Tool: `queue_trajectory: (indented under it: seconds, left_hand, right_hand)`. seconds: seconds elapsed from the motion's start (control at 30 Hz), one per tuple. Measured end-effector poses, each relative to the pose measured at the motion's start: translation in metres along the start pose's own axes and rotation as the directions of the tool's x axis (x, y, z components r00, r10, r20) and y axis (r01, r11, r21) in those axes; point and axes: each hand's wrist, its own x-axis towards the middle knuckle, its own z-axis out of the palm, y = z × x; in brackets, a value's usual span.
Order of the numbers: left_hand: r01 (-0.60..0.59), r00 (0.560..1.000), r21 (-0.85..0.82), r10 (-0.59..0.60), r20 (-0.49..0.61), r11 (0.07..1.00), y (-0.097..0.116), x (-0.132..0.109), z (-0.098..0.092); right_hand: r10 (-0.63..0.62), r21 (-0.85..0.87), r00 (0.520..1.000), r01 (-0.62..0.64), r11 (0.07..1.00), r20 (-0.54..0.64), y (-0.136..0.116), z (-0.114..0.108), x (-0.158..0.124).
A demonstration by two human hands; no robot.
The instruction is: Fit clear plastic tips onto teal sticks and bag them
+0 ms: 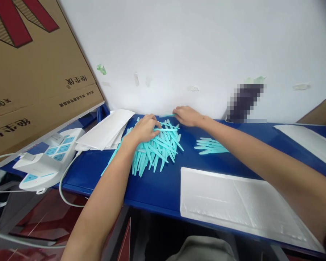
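Observation:
A heap of turquoise plastic sticks (pixel 159 145) lies on the blue table (pixel 152 190). My left hand (pixel 147 128) is over the upper left of the heap, its fingers bent round a turquoise stick (pixel 167 129) that points right. Behind the heap, near the white wall, my right hand (pixel 187 115) pinches the end of another turquoise stick (pixel 167 116). A smaller group of similar sticks (pixel 210 145) lies side by side to the right, partly beneath my right forearm in this view.
White paper sheets (pixel 105 130) lie left of the heap, beside a white power strip (pixel 61 148) with plugs and cables. A white plastic-covered packet (pixel 222 199) lies at the front right, another white sheet (pixel 309 139) farther right. A cardboard box (pixel 43 72) stands at left.

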Motion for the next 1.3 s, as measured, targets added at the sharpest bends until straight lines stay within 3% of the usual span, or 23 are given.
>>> queue_trajectory:
  seconds: [0.17, 0.27, 0.37, 0.5, 0.57, 0.6, 0.67, 0.73, 0.8, 0.87, 0.97, 1.03, 1.1, 1.23, 1.3]
  left_hand:
    - [-0.024, 0.967, 0.001, 0.023, -0.253, 1.0, 0.003, -0.001, -0.005]
    - [-0.005, 0.902, -0.041, -0.013, -0.432, 0.999, 0.004, -0.003, -0.006]
    - [-0.008, 0.841, -0.251, -0.129, -0.526, 0.968, 0.005, -0.001, -0.003]
    - [-0.053, 0.673, -0.665, -0.465, -0.576, 0.745, 0.014, 0.01, 0.005]
    - [-0.083, 0.63, -0.782, -0.576, -0.521, 0.617, 0.025, 0.013, 0.007]
    - [-0.092, 0.644, -0.805, -0.581, -0.497, 0.586, 0.032, 0.013, 0.008]
    - [-0.11, 0.714, -0.768, -0.488, -0.503, 0.631, 0.05, 0.01, 0.008]
    - [-0.157, 0.804, -0.614, -0.26, -0.534, 0.774, 0.07, 0.004, 0.008]
    - [-0.263, 0.866, -0.355, 0.057, -0.498, 0.897, 0.094, -0.001, 0.011]
    - [-0.381, 0.872, -0.096, 0.323, -0.368, 0.92, 0.119, -0.002, 0.018]
    - [-0.524, 0.839, 0.105, 0.533, -0.107, 0.845, 0.153, 0.007, 0.033]
    - [-0.539, 0.835, 0.153, 0.549, -0.031, 0.829, 0.166, 0.014, 0.042]
    - [-0.503, 0.855, 0.142, 0.515, -0.063, 0.852, 0.167, 0.019, 0.048]
    - [-0.333, 0.904, 0.021, 0.326, -0.278, 0.943, 0.139, 0.015, 0.039]
    - [-0.202, 0.929, 0.014, 0.196, -0.313, 0.979, 0.117, 0.011, 0.03]
  right_hand:
    - [0.187, 0.122, 0.978, -0.197, 0.973, 0.092, -0.01, -0.002, 0.006]
    - [0.232, 0.191, 0.952, -0.27, 0.944, 0.2, -0.018, -0.001, 0.013]
    - [0.229, 0.251, 0.942, -0.29, 0.924, 0.245, -0.024, 0.0, 0.017]
    - [0.181, 0.359, 0.948, -0.27, 0.893, 0.263, -0.025, -0.002, 0.014]
    - [0.167, 0.409, 0.955, -0.258, 0.875, 0.246, -0.022, -0.007, 0.008]
    - [0.164, 0.427, 0.958, -0.253, 0.868, 0.234, -0.019, -0.011, 0.003]
    - [0.16, 0.451, 0.965, -0.24, 0.86, 0.209, -0.01, -0.022, -0.014]
    - [0.147, 0.464, 0.971, -0.221, 0.858, 0.19, 0.002, -0.033, -0.043]
    - [0.113, 0.484, 0.979, -0.182, 0.856, 0.168, 0.017, -0.04, -0.081]
    - [0.105, 0.503, 0.988, -0.15, 0.851, 0.116, 0.033, -0.042, -0.123]
    - [0.286, 0.478, 0.958, -0.238, 0.846, -0.029, 0.051, -0.031, -0.181]
    - [0.369, 0.436, 0.922, -0.285, 0.854, -0.12, 0.057, -0.021, -0.207]
    - [0.386, 0.378, 0.897, -0.287, 0.88, -0.217, 0.056, -0.014, -0.221]
    - [0.313, 0.351, 0.912, -0.211, 0.912, -0.266, 0.045, -0.012, -0.226]
    - [0.286, 0.341, 0.926, -0.193, 0.92, -0.248, 0.041, -0.014, -0.226]
